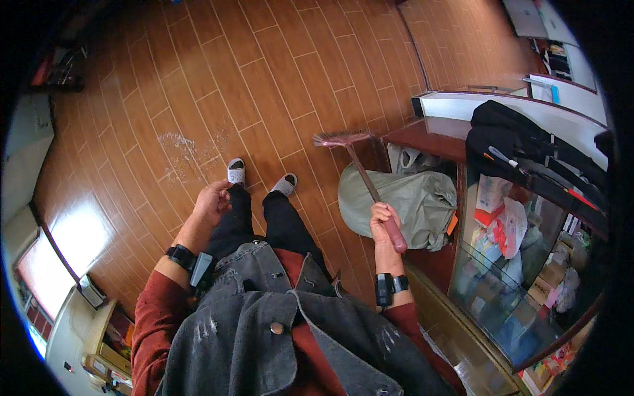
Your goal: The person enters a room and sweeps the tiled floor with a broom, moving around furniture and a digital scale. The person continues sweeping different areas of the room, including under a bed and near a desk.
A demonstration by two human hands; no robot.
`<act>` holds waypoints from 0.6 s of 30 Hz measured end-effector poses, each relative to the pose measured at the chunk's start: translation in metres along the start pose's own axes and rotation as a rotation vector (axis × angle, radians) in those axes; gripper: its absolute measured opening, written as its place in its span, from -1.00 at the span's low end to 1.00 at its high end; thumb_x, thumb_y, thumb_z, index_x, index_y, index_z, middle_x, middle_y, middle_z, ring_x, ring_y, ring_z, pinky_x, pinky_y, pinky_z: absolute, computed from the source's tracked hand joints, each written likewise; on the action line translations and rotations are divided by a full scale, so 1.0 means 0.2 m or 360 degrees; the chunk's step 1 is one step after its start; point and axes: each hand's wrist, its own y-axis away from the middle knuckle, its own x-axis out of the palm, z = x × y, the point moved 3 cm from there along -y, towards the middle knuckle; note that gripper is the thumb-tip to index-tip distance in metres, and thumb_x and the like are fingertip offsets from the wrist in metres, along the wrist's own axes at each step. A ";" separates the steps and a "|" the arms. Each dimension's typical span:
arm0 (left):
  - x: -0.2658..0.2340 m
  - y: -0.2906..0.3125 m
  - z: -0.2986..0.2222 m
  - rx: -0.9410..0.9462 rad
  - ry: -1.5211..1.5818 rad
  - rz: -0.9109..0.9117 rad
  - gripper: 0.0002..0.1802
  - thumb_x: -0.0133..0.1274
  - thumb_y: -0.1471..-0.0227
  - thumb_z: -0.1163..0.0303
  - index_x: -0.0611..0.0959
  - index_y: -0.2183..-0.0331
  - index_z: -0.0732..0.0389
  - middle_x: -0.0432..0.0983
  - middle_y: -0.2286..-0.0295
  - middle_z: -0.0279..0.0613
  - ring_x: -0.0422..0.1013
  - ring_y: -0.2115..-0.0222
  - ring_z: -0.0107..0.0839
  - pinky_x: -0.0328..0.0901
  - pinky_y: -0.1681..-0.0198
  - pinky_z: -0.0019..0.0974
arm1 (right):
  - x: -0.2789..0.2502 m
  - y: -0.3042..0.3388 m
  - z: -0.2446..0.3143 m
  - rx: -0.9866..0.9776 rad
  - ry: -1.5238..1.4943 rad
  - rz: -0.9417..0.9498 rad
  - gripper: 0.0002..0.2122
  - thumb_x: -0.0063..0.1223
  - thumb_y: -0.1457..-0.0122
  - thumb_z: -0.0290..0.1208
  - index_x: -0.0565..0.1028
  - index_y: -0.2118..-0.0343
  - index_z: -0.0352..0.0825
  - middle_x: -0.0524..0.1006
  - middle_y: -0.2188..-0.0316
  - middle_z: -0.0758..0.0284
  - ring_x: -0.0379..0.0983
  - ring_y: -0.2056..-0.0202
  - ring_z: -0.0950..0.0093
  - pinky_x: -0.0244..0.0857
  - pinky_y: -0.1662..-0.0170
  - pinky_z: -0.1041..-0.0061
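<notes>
My right hand (383, 221) is wrapped round the pink grip of a broom (362, 169). Its handle slants up and to the left, and its wide bristled head (342, 138) hangs past a grey-green sack (396, 201), close to the cabinet's corner. My left hand (212, 201) is by my left thigh and holds nothing I can see; its fingers are loosely bent and partly apart. Beyond it, white crumbs and dust (177, 142) lie scattered on the brown tiled floor (284, 72), ahead and to the left of my slippered feet.
On the right stands a dark red cabinet (432, 127) with glass panels, packed with bags and boxes. A black bag (535, 148) lies on top of it. At the lower left is a wooden drawer unit (109, 350); a dark rack (63, 66) stands at the far left.
</notes>
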 end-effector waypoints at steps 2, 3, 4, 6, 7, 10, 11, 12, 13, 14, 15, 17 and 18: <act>-0.02 -0.02 -0.10 -0.0003 0.0035 -0.0003 -0.83 -0.03 0.06 0.27 0.47 0.45 0.16 0.25 0.76 -0.39 0.02 0.85 -0.56 0.10 0.65 -0.44 | 0.01 0.03 0.00 -0.0083 -0.0153 0.0095 -0.91 -0.16 0.02 -0.58 0.21 0.45 -0.41 0.25 0.55 0.32 0.27 0.62 0.54 0.22 0.56 0.60; -0.04 -0.03 -0.15 -0.0005 0.0051 -0.0005 -0.83 -0.03 0.05 0.27 0.47 0.44 0.16 0.26 0.76 -0.38 0.02 0.86 -0.54 0.08 0.69 -0.45 | 0.00 0.03 0.02 -0.0112 -0.0252 0.0058 -0.91 -0.18 0.03 -0.60 0.21 0.44 -0.41 0.25 0.57 0.33 0.26 0.62 0.54 0.21 0.58 0.59; -0.04 -0.05 -0.19 0.0007 0.0033 0.0013 -0.83 -0.04 0.05 0.28 0.46 0.43 0.16 0.27 0.75 -0.36 0.02 0.87 -0.56 0.06 0.71 -0.45 | -0.01 0.04 0.04 -0.0129 -0.0335 0.0040 -0.92 -0.21 0.03 -0.61 0.21 0.44 -0.40 0.24 0.58 0.34 0.26 0.63 0.54 0.21 0.61 0.59; -0.04 -0.06 -0.24 0.0022 -0.0021 -0.0010 -0.83 -0.03 0.07 0.28 0.47 0.45 0.17 0.24 0.76 -0.39 0.01 0.85 -0.57 0.08 0.67 -0.42 | -0.04 0.05 0.11 -0.0189 -0.0459 0.0052 -0.90 -0.23 0.06 -0.63 0.20 0.43 -0.39 0.22 0.59 0.34 0.26 0.63 0.54 0.21 0.63 0.58; -0.02 -0.06 -0.27 0.0056 -0.0043 -0.0005 -0.83 -0.03 0.08 0.28 0.48 0.46 0.18 0.23 0.76 -0.40 0.01 0.83 -0.57 0.09 0.65 -0.41 | -0.06 0.04 0.15 -0.0224 -0.0495 0.0089 -0.88 -0.22 0.07 -0.64 0.20 0.42 -0.39 0.22 0.59 0.34 0.26 0.64 0.53 0.21 0.63 0.58; 0.09 -0.05 -0.28 0.0038 -0.0172 -0.0035 -0.84 -0.04 0.08 0.29 0.46 0.47 0.18 0.21 0.77 -0.38 -0.01 0.84 -0.55 0.09 0.66 -0.41 | -0.11 0.03 0.32 -0.0518 -0.0548 0.0188 -0.84 -0.21 0.10 -0.64 0.19 0.39 -0.40 0.23 0.59 0.35 0.25 0.65 0.52 0.20 0.63 0.57; 0.13 -0.04 -0.28 0.0025 -0.0207 -0.0051 -0.84 -0.05 0.07 0.29 0.46 0.46 0.18 0.20 0.77 -0.38 -0.01 0.84 -0.55 0.09 0.66 -0.40 | -0.13 0.02 0.39 -0.0672 -0.0549 0.0220 -0.83 -0.21 0.11 -0.64 0.19 0.38 -0.40 0.23 0.58 0.35 0.25 0.65 0.51 0.20 0.63 0.57; 0.19 -0.03 -0.27 0.0019 -0.0251 -0.0044 -0.83 -0.05 0.06 0.29 0.46 0.45 0.18 0.19 0.77 -0.38 -0.01 0.85 -0.55 0.09 0.66 -0.40 | -0.14 0.02 0.46 -0.0644 -0.0588 0.0251 -0.85 -0.20 0.13 -0.61 0.19 0.43 -0.40 0.22 0.58 0.34 0.24 0.64 0.50 0.20 0.61 0.56; 0.25 -0.02 -0.26 0.0036 -0.0278 -0.0055 -0.83 -0.06 0.06 0.29 0.46 0.44 0.18 0.19 0.77 -0.38 -0.01 0.85 -0.55 0.09 0.67 -0.39 | -0.15 0.04 0.53 -0.0645 -0.0619 0.0283 -0.87 -0.20 0.15 -0.58 0.19 0.48 -0.39 0.21 0.58 0.33 0.23 0.63 0.49 0.20 0.58 0.56; 0.32 -0.01 -0.24 0.0053 -0.0308 -0.0068 -0.83 -0.06 0.06 0.28 0.46 0.44 0.18 0.19 0.77 -0.37 -0.01 0.85 -0.54 0.09 0.67 -0.39 | -0.15 0.04 0.60 -0.0590 -0.0587 0.0379 -0.88 -0.19 0.16 -0.57 0.19 0.50 -0.40 0.20 0.57 0.32 0.23 0.62 0.49 0.20 0.56 0.56; 0.39 0.00 -0.21 0.0049 -0.0345 -0.0081 -0.83 -0.06 0.06 0.28 0.45 0.44 0.18 0.19 0.77 -0.37 -0.01 0.85 -0.54 0.09 0.68 -0.38 | -0.16 0.04 0.68 -0.0524 -0.0725 0.0348 -0.88 -0.19 0.17 -0.56 0.19 0.52 -0.40 0.20 0.57 0.32 0.23 0.61 0.48 0.20 0.55 0.56; 0.54 0.00 -0.15 0.0029 -0.0378 -0.0125 -0.83 -0.06 0.05 0.29 0.46 0.49 0.19 0.19 0.79 -0.36 0.00 0.85 -0.53 0.08 0.70 -0.38 | -0.17 0.04 0.83 -0.0290 -0.0857 0.0419 -0.88 -0.21 0.14 -0.56 0.19 0.49 -0.41 0.21 0.56 0.32 0.23 0.60 0.48 0.21 0.53 0.56; 0.62 -0.01 -0.12 0.0012 -0.0416 -0.0157 -0.83 -0.06 0.05 0.29 0.46 0.50 0.19 0.19 0.79 -0.36 0.00 0.86 -0.53 0.08 0.70 -0.38 | -0.18 0.06 0.91 -0.0256 -0.0821 0.0392 -0.89 -0.21 0.10 -0.58 0.20 0.45 -0.39 0.22 0.56 0.33 0.23 0.62 0.49 0.21 0.55 0.56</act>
